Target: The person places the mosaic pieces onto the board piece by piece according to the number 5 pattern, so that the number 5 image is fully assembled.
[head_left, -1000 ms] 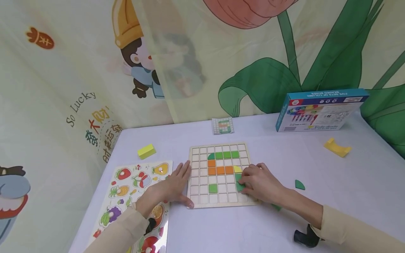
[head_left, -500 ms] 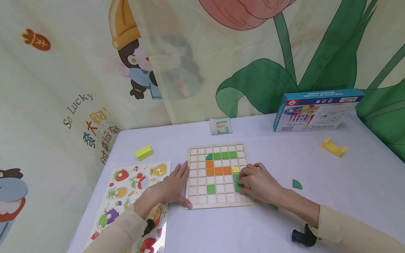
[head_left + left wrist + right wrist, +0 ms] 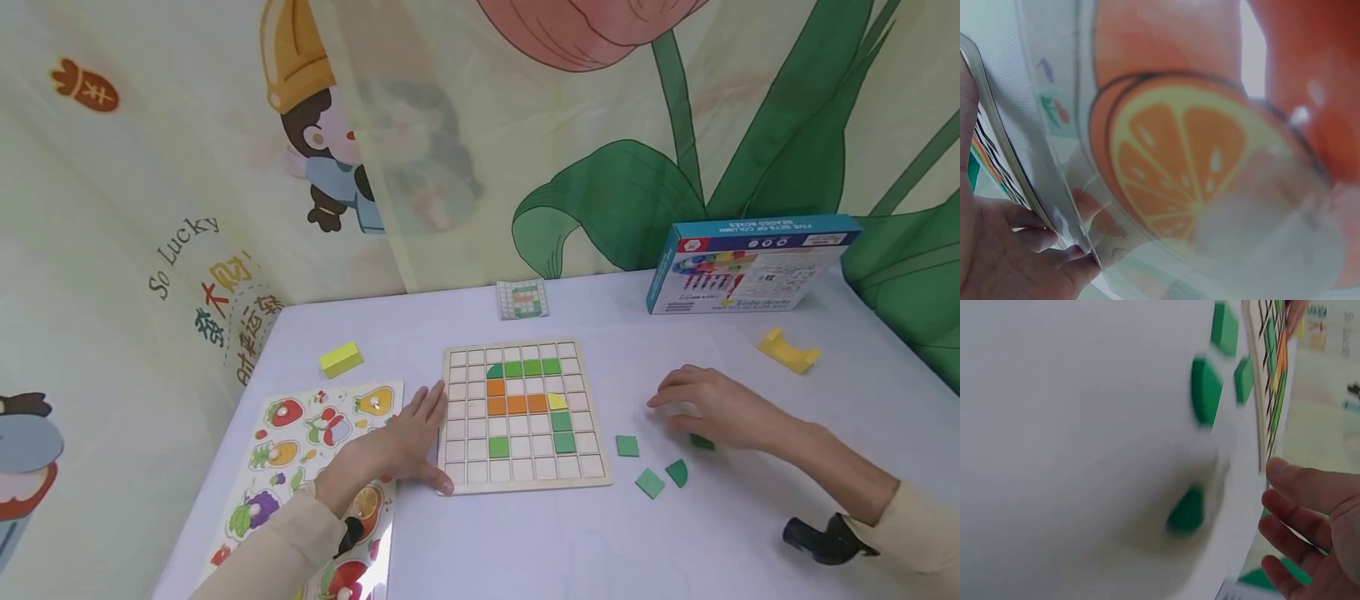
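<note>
A wooden grid board [image 3: 520, 472] lies mid-table, with green, orange and yellow tiles in some of its cells. Along its left edge rests my left hand [image 3: 405, 446], fingers extended and thumb at the lower left corner. My right hand [image 3: 723, 408] hovers right of the board, holding nothing. Partly hidden below it is a dark green quarter-round tile [image 3: 702, 442], apart from the fingers in the right wrist view. Nearer the board lie two green square tiles [image 3: 627, 446] and another green quarter-round tile [image 3: 677, 473].
Left of the board is a fruit-picture sheet [image 3: 273, 479], with a yellow block [image 3: 341, 359] behind it. A small grid pattern card [image 3: 522, 299] sits at the back. Farther right are a yellow curved block [image 3: 789, 350] and an upright blue-and-white box [image 3: 753, 265].
My right hand has left the board's right side and moved right over the loose tiles. Two green squares it covered now show on the board. My left hand stays put.
</note>
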